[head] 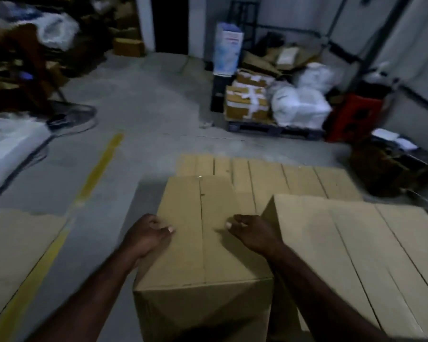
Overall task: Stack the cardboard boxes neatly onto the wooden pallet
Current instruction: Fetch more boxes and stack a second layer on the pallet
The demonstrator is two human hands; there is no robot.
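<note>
box [203,233]: matt brown cardboard | floor [143,114]: rough grey concrete

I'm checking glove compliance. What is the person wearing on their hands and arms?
No gloves: the left hand and right hand are bare, no rings visible. The left forearm and right forearm are bare to the frame's edge, without sleeve, watch or wristband in view.

Dim storeroom — grey concrete floor [139,99] with a yellow line [101,166], pale walls [307,13], dark doorway [169,23].

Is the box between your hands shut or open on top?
Shut: both top flaps of the cardboard box lie flat, meeting at a centre seam. Taped: cannot tell.
</note>
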